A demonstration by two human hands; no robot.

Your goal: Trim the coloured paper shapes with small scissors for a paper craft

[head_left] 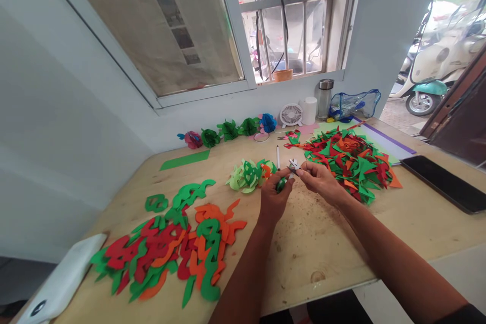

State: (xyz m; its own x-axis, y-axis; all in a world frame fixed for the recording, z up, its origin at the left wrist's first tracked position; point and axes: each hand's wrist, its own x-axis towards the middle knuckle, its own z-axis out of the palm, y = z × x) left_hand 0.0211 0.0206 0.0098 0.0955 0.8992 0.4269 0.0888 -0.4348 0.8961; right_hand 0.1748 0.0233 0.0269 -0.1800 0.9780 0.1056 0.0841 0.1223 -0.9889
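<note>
My left hand pinches a small folded green paper piece over the middle of the wooden table. My right hand grips a small silver stapler against that paper, and the two hands touch. Just left of them lies a finished light-green and orange paper flower. A white pen lies behind the hands.
Cut green, red and orange wavy shapes lie at the front left. A heap of paper scraps sits to the right. Paper flowers, a small fan, a cup and a bottle line the wall. A dark tablet lies far right.
</note>
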